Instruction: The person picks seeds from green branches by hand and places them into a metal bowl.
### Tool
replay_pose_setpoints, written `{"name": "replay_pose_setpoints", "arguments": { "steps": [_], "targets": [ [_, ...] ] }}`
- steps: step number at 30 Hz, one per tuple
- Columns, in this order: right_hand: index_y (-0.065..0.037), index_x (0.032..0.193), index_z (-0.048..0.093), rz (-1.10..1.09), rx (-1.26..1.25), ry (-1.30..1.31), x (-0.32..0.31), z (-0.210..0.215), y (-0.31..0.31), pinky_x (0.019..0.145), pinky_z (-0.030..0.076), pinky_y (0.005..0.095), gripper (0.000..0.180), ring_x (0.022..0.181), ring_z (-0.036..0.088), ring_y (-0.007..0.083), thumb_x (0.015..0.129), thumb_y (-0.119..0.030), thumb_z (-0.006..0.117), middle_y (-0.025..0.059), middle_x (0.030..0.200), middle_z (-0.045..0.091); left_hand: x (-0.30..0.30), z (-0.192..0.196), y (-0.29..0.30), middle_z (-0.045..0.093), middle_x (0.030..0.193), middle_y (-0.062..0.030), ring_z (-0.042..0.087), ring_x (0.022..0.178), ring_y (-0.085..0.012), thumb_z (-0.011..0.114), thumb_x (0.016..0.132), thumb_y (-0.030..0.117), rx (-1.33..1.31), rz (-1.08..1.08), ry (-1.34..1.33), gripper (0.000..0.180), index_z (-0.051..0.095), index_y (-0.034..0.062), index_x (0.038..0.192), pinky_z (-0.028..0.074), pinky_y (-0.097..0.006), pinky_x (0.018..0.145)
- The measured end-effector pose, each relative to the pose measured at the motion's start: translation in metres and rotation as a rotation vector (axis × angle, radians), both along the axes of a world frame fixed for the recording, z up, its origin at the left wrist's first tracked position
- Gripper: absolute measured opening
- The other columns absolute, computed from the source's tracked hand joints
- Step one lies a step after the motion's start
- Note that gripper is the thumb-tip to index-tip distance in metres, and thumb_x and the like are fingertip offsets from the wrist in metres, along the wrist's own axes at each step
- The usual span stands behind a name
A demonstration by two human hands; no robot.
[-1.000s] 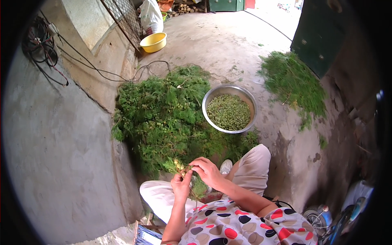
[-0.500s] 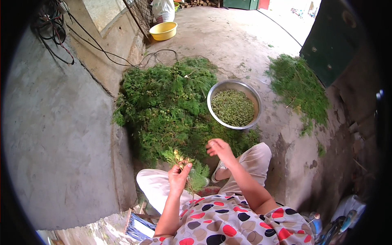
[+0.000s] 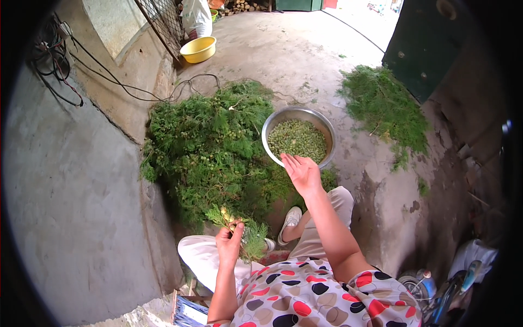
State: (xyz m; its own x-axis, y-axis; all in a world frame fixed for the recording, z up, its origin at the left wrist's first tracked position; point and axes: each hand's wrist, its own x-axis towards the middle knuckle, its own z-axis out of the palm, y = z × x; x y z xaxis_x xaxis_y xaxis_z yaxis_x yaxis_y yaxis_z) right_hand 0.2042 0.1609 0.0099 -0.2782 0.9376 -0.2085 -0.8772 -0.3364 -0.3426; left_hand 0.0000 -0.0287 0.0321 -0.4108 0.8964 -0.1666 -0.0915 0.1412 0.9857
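Note:
My left hand (image 3: 229,244) is closed on a small leafy green sprig (image 3: 254,243) that carries a few yellowish-green cones (image 3: 226,215). It holds the sprig above my left knee. My right hand (image 3: 303,173) reaches over the near rim of a metal basin (image 3: 331,131), fingers stretched out and palm partly turned up. Many small round green cones (image 3: 297,137) fill much of the basin. One paler piece shows on top of them. Left of the basin lies a large heap of cut evergreen branches (image 3: 207,141), with cones still on some of them.
A smaller pile of green branches (image 3: 384,106) lies at the right, by a dark green door (image 3: 422,52). At the back left stand a yellow basin (image 3: 199,50) and a white sack (image 3: 197,19). A black cable (image 3: 188,83) trails over the floor from the left wall.
My right hand has moved forward from near my knees to the basin's near rim, and its fingers have opened out. My left hand still holds the sprig. The view has shifted slightly.

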Motion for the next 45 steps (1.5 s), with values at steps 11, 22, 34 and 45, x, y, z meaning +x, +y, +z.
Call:
{"name": "replay_pose_setpoints", "arguments": {
  "steps": [11, 22, 34, 45],
  "targets": [
    [-0.003, 0.102, 0.055, 0.289, 1.001, -1.323, -0.061, 0.044, -0.114, 0.065, 0.046, 0.0325, 0.033, 0.077, 0.058, 0.0238, 0.084, -0.03, 0.058, 0.0116, 0.085, 0.057, 0.0, -0.014, -0.001, 0.06, 0.078, -0.0085, 0.055, 0.069, -0.0155, 0.065, 0.079, 0.014, 0.075, -0.243, 0.359, 0.015, 0.062, -0.0004, 0.084, 0.043, -0.027, 0.065],
    [-0.006, 0.085, 0.059, 0.355, 1.054, -1.431, -0.048, 0.054, -0.111, 0.065, 0.047, 0.0373, 0.02, 0.077, 0.058, 0.0281, 0.08, -0.025, 0.061, 0.0086, 0.081, 0.057, 0.0, -0.004, -0.001, 0.06, 0.067, -0.0079, 0.053, 0.061, -0.0121, 0.065, 0.079, 0.012, -0.091, -0.222, 0.39, 0.015, 0.063, -0.0021, 0.083, 0.042, -0.028, 0.057],
    [-0.004, 0.083, 0.058, 0.134, 1.024, -1.301, -0.053, 0.043, -0.116, 0.064, 0.047, 0.035, 0.013, 0.074, 0.059, 0.0268, 0.08, -0.016, 0.059, 0.0091, 0.078, 0.06, 0.009, 0.012, 0.002, 0.05, 0.065, 0.0092, 0.037, 0.058, 0.0002, 0.063, 0.083, 0.012, -0.022, -0.149, 0.095, 0.011, 0.065, 0.0013, 0.087, 0.028, -0.016, 0.049],
    [-0.001, 0.087, 0.063, 0.092, 0.406, -1.372, -0.031, -0.02, -0.076, 0.058, 0.049, 0.0301, 0.02, 0.064, 0.062, 0.0188, 0.085, -0.019, 0.054, 0.0107, 0.074, 0.064, 0.006, 0.038, -0.012, 0.054, 0.072, 0.0058, 0.044, 0.066, -0.0029, 0.063, 0.082, 0.008, 0.109, -0.223, -0.01, 0.006, 0.063, 0.0025, 0.084, 0.035, -0.019, 0.061]
  ]
}}
